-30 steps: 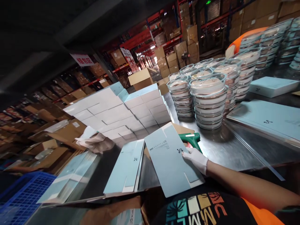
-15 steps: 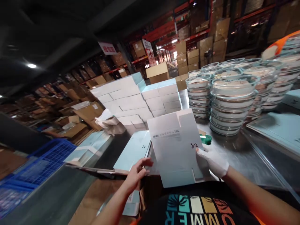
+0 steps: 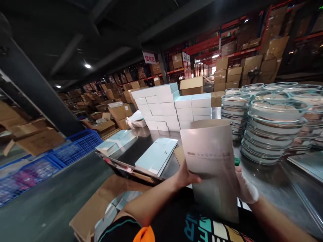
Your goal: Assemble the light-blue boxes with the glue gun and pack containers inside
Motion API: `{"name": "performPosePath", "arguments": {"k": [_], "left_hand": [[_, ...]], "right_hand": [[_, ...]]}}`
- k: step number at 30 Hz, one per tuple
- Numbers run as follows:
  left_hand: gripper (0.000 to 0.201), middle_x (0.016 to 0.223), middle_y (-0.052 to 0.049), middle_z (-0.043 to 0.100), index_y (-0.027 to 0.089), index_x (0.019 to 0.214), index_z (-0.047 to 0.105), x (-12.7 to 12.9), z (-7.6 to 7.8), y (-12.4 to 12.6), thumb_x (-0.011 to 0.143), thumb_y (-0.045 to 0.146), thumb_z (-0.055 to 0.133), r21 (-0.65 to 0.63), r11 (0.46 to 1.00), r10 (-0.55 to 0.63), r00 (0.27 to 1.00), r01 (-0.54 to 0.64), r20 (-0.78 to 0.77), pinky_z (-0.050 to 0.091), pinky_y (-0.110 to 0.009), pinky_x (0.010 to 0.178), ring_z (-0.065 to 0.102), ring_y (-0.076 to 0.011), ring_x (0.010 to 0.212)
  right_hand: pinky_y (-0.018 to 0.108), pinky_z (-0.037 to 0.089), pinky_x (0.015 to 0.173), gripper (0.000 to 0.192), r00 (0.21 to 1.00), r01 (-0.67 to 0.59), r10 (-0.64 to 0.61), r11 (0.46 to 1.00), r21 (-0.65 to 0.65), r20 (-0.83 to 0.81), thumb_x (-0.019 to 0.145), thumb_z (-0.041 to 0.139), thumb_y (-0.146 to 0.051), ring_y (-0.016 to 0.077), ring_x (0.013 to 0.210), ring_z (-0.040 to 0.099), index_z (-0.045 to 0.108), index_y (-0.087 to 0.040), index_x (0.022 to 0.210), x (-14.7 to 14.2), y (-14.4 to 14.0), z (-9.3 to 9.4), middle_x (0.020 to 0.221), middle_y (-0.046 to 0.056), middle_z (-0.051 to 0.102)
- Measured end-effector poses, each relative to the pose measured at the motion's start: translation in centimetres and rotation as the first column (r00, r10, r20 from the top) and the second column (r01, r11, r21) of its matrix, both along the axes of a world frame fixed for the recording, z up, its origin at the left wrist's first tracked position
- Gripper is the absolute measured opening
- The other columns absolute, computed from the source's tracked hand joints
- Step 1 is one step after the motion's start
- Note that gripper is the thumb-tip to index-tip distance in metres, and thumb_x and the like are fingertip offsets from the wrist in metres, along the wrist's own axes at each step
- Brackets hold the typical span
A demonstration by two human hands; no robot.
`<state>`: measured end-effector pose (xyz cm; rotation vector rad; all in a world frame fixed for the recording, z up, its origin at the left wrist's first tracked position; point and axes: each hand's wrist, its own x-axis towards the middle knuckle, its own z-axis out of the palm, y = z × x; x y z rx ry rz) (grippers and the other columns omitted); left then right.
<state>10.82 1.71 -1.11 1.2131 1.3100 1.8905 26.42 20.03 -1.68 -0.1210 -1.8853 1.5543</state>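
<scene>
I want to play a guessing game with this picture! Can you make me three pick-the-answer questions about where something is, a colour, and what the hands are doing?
1. Where are the stacked glass bowls?
A on the floor
B on the metal table
C in the blue crate

2. What colour is the glove on the right hand?
A white
B red
C black

3. How is the flat carton held?
A lying untouched
B by one hand
C by both hands

Answers: 1 B, bowls stand on the steel top. 2 A, the glove shows white. 3 C, the bare left hand and gloved right grip its sides.
</scene>
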Motion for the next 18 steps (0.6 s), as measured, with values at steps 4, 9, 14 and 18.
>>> {"name": "performPosePath", "arguments": {"k": [4,9,14,18], "left_hand": [[0.161,0.159,-0.028,0.053,0.018,0.17,0.017,0.7,-0.4,1.1,0.046,0.08,0.099,0.074,0.873,0.486,0.848,-0.482,-0.213,0.039,-0.065,0.127,0.048,-0.0493,0.152],[0.166,0.167,-0.029,0.038,0.02,0.173,-0.008,-0.9,0.1,1.0,0.058,0.078,0.097,0.182,0.914,0.406,0.814,-0.362,-0.417,0.032,-0.066,0.13,0.041,-0.0475,0.157],[0.071,0.136,-0.017,0.059,0.02,0.132,0.068,-1.6,2.7,-0.3,0.084,0.07,0.082,0.3,0.901,0.432,0.719,-0.314,-0.545,0.05,-0.056,0.117,0.054,-0.0399,0.137],[0.061,0.125,-0.015,0.058,0.02,0.129,0.068,-1.0,2.4,-1.1,0.095,0.071,0.069,0.411,0.748,0.663,0.615,-0.521,-0.426,0.051,-0.055,0.108,0.057,-0.0344,0.123]], "right_hand": [[0.056,0.058,0.113,0.091,0.998,-0.003,-0.005,0.991,-0.131,-0.062,0.082,0.056,-0.098,0.0392,0.135,0.069,0.071,-0.031,0.141,-0.1,-0.8,2.6,0.138,0.015,0.076],[0.049,0.049,0.125,0.086,0.993,0.1,-0.108,0.986,-0.131,-0.056,0.073,0.089,-0.073,0.0352,0.141,0.065,0.068,-0.031,0.144,-1.1,-0.4,5.0,0.148,0.009,0.071],[0.051,0.048,0.126,0.089,1.0,-0.015,0.016,0.993,-0.121,0.012,0.08,0.08,-0.08,0.0349,0.142,0.064,0.063,-0.029,0.152,-2.2,-0.9,4.1,0.15,0.013,0.07],[0.053,0.054,0.119,0.091,0.991,-0.125,0.116,0.979,-0.159,-0.065,0.085,0.074,-0.082,0.0361,0.138,0.067,0.054,-0.03,0.158,-3.4,-2.1,3.6,0.149,0.016,0.069]]}}
